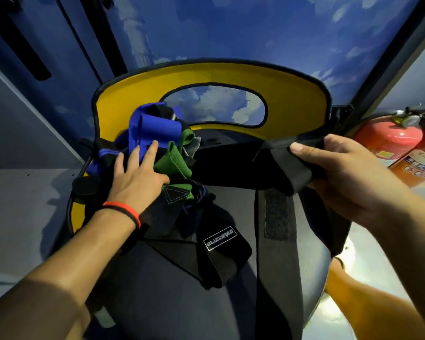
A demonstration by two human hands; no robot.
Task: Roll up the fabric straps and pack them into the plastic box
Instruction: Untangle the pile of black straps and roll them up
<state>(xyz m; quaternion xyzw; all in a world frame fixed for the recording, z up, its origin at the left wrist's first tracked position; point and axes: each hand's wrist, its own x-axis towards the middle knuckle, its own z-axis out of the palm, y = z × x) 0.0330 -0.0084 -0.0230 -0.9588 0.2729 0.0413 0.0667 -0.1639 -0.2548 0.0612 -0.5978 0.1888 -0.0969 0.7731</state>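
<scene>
- My left hand (135, 177) lies flat on the tangle of straps, fingers straight and pressing down. It grips nothing, so the heap is pinned rather than held.
- My right hand (334, 173) grasps the end of the wide black strap (280, 168), thumb on top and fingers curled beneath. The strap runs down toward me across the grey surface (182, 303).
- Under my left fingertips the blue strap (155, 130) stands in a loose loop, with the green strap (174, 160) folded just beside it. The labelled black strap (220, 238) trails out of the heap toward me. None of them is rolled yet.
- The wide strap may be crossed with the heap (I cannot tell). If it is, pulling it could drag the whole tangle along and spill the blue loop off the left side.
- The hook-and-loop patch (276, 217) on the wide strap faces up. As I roll, it may catch on other fabric and set the roll crooked.
- The grey surface curves away at its rim. A loose end or a finished roll could slide off to the floor, near the fire extinguishers (388, 136) on my right.
- The yellow-lined panel (292, 94) stands just behind the heap, and a strap could hook on its edge.
- The plastic box is not in view, so I judge packing is a long way off.
</scene>
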